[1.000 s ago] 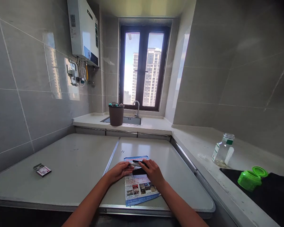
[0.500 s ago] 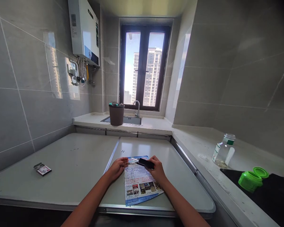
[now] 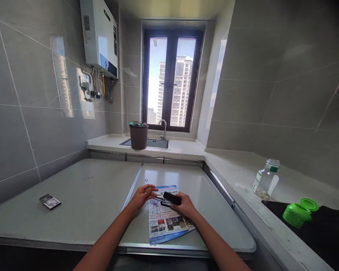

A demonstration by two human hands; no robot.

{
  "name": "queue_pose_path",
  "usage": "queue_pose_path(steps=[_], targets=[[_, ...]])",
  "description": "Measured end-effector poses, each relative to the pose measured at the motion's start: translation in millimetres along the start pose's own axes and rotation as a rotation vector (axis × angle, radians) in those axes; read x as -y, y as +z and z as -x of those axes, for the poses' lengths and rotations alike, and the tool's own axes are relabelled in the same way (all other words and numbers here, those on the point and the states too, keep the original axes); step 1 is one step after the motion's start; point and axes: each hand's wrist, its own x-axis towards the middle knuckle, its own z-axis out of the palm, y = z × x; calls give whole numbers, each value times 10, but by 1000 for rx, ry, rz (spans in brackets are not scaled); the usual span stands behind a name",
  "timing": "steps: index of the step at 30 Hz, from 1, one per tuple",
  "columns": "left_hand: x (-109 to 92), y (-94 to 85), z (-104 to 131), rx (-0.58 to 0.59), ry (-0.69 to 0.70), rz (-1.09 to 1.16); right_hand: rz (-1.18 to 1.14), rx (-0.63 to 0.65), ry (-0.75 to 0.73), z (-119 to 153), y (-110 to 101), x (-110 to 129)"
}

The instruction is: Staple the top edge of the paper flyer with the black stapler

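Note:
My right hand grips a black stapler, held over a printed leaflet. The stapler's upper and lower arms stand apart, and a thin metal part sticks out toward the left. At that metal end is my left hand, fingers bent and tips drawn together. Whatever they hold, if anything, is too small to make out. The leaflet lies on the pale table, with text and small photos on it. Far to the left rests a small opened box with its flap up.
Two tiny dark strips lie beyond my left hand. On the right-hand counter stand a clear jar and a green container with its lid open. A brown bin stands by the sink below the window.
The stapler has turned in my right hand, and its two arms now show apart. My left hand has risen slightly and moved its fingertips over the stapler's metal end.

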Motion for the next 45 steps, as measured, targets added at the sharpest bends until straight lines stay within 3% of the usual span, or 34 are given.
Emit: queue_pose_path(steps=[3,6,9,12,15,18,26,29,31,33,35,37,41,45], targets=[[-33,41,37,119,-35,-152,35,-122,-42,1,-59,73],[-44,41,77,233,-15,-290,119,-239,-141,11,-57,291],[-18,13,97,342,27,-354,140,-157,-326,39,71,620],[30,-16,88,373,64,-347,195,-34,-511,65,267,925],[61,-29,68,341,96,-334,233,-7,-564,53,401,1093],[44,-21,60,323,123,-324,225,-56,-565,17,438,1115],[-60,44,123,410,94,-294,309,-273,-626,70,443,961],[-45,23,109,286,124,-295,330,-347,-621,49,364,921],[-34,-5,75,134,150,-290,344,-334,-534,-31,239,835],[-29,-34,34,-7,162,-276,378,-274,-357,-150,63,666],[-32,-57,-1,-91,161,-285,429,-228,-118,-269,-133,426],[-36,-75,-25,-124,159,-326,454,-242,11,-347,-305,163],[-2,-121,-55,-169,168,-472,476,-281,119,-367,-462,-244],[75,-188,-105,-264,196,-722,473,-275,148,-361,-405,-420]])
